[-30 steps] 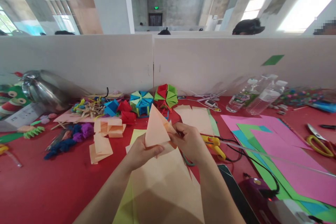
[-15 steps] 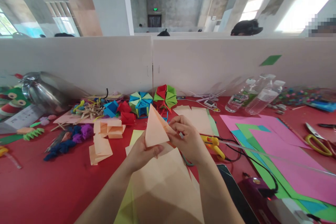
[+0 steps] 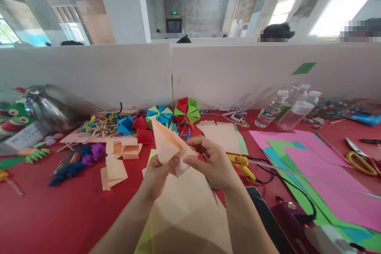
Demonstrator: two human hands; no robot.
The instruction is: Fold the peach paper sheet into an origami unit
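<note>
On the red table (image 3: 44,214), pink sheets (image 3: 336,186) overlap green ones at right, likely kept apart from the peach paper. Large peach sheet (image 3: 190,214) lies flat under the hands, probably for easy access. The right hand (image 3: 211,160) has thumb and fingers on the right end of the folded peach piece (image 3: 163,147), seemingly to control the folds; the left hand (image 3: 157,176) grips its lower left side, thumb in front, seemingly to steady it. Piece is raised above the sheet, tip up-left. Smaller peach folds (image 3: 116,170) sit at left, probably grouped together.
</note>
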